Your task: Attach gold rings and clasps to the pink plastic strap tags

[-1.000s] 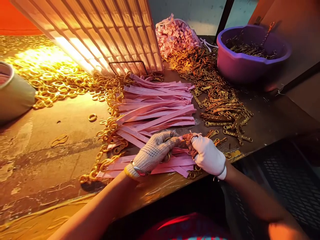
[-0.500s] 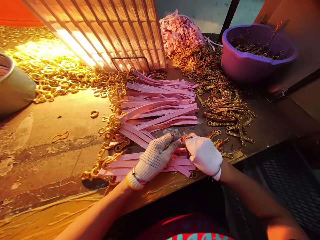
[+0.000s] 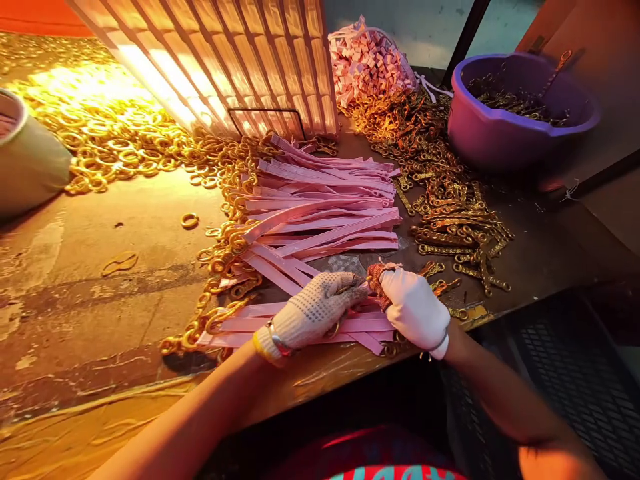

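My left hand (image 3: 315,308), in a white knit glove with grey dots, is closed in a pinch. A short bit of pink strap (image 3: 369,287) shows at its fingertips, mostly hidden by the gloves. Just below its palm a metal ring (image 3: 334,328) is partly visible. Close on the right, my right hand (image 3: 413,307) wears a white glove with worn reddish-brown fingertips. Its fingers are curled, and what they grip is hidden. Beneath both hands lie pink straps (image 3: 280,325); a larger row of pink straps (image 3: 325,217) lies just beyond, gold rings at their left ends.
Gold rings (image 3: 130,157) are heaped at the back left beside a pale bucket (image 3: 35,163). Flat gold links (image 3: 445,220) spread on the right below a purple tub (image 3: 520,140). A ribbed panel (image 3: 240,60) and a bag of pink pieces (image 3: 370,63) stand behind.
The right hand has turned slightly and shows more of its brown fingertips. The left hand stays pinched close beside it. The whole view has shifted a little.
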